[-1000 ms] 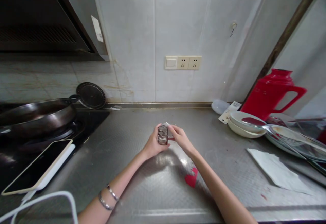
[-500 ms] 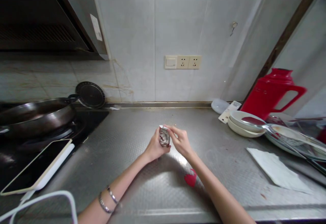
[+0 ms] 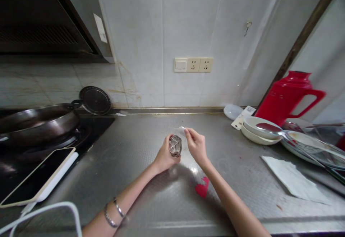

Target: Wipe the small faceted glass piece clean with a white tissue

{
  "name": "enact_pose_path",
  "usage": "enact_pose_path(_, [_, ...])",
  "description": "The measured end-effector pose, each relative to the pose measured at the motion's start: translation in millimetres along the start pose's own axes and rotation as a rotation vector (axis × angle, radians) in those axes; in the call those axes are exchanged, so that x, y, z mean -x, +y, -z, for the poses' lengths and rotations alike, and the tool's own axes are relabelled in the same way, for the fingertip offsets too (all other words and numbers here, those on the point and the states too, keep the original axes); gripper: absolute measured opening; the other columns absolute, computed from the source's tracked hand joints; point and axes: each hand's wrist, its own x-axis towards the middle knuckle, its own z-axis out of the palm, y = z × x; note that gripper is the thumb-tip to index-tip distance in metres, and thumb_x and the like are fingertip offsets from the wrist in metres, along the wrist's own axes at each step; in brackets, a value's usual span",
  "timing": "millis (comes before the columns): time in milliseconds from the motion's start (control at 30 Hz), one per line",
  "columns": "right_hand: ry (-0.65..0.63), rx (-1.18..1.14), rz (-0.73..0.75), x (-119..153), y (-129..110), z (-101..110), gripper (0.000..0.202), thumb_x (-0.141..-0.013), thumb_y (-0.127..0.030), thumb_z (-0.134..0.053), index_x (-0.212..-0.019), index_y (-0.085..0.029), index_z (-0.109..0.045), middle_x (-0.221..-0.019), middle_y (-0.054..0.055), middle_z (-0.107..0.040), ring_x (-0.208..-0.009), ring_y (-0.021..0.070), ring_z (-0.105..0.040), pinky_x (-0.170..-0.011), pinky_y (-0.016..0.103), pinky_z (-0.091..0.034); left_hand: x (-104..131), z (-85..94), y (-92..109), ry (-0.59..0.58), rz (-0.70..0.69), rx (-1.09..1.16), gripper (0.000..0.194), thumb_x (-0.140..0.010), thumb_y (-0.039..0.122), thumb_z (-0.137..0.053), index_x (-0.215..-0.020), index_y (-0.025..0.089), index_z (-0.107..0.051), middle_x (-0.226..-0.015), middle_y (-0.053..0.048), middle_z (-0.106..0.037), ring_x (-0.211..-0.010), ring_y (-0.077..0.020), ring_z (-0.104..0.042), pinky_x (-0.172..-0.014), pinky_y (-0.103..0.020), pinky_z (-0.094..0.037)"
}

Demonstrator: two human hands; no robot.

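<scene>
My left hand (image 3: 165,155) is wrapped round a small oval object (image 3: 175,146) with a shiny silver-brown, faceted end facing me; I cannot make out its exact kind. It is held a little above the steel counter. My right hand (image 3: 196,143) is closed, thumb and finger pinching a thin, whitish, see-through strip (image 3: 181,130). The strip sticks out to the left, just above the oval object, and seems apart from it. A red torn-edged patch (image 3: 202,187) lies on the counter below my right forearm.
On the left are a pan (image 3: 40,122) on the stove and a phone (image 3: 40,176) with a white cable (image 3: 54,205). At right stand stacked bowls (image 3: 261,138), a red thermos jug (image 3: 285,96), plates with utensils, and a white paper sheet (image 3: 292,179).
My right hand has moved away from the oval object, to the right, with the whitish strip in its fingers. More of the object's shiny end shows. My left hand stays nearly in place.
</scene>
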Motion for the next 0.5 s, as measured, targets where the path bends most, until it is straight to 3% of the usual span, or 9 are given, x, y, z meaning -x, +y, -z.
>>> enact_pose_path(100, [-0.148,0.029,0.007,-0.9,2.8,-0.5,0.038,-0.091,-0.039,-0.041,-0.078,-0.016,-0.068,-0.061,0.002,-0.064,-0.055,0.0129,-0.057,-0.054,0.021,-0.041,1.7,0.1,2.6,-0.006,0.012,-0.028,0.089,-0.055,0.012,-0.072,-0.132,0.019,-0.028,-0.117,-0.011,-0.054,-0.104,-0.0248,-0.055,-0.09,-0.04,-0.043])
enact_pose_path(167, [-0.216,0.008,0.037,0.9,2.0,-1.0,0.035,-0.092,-0.037,-0.04,-0.085,-0.018,-0.069,-0.068,0.003,-0.068,-0.062,0.0143,-0.062,-0.059,0.021,-0.045,1.2,0.3,3.7,-0.005,0.022,-0.014,0.089,-0.055,0.012,-0.073,-0.133,0.019,-0.029,-0.114,-0.01,-0.056,-0.102,-0.0247,-0.056,-0.089,-0.039,-0.044])
enact_pose_path(333, [-0.216,-0.06,0.221,7.0,-1.4,-1.4,0.029,-0.092,-0.026,-0.041,-0.106,-0.023,-0.066,-0.103,0.006,-0.07,-0.096,0.0185,-0.066,-0.083,0.027,-0.049,-1.3,2.3,6.4,0.001,0.007,0.028,0.08,-0.057,0.01,-0.07,-0.128,0.02,-0.034,-0.106,-0.007,-0.059,-0.094,-0.0212,-0.059,-0.085,-0.036,-0.046])
enact_pose_path(500, [-0.212,-0.083,0.322,9.3,-3.1,0.4,0.029,-0.09,-0.02,-0.042,-0.108,-0.023,-0.064,-0.108,0.006,-0.069,-0.101,0.0185,-0.064,-0.088,0.03,-0.05,-2.2,-0.3,5.2,0.034,0.021,0.085,0.079,-0.057,0.012,-0.071,-0.125,0.02,-0.033,-0.104,-0.006,-0.06,-0.087,-0.0178,-0.06,-0.078,-0.031,-0.048])
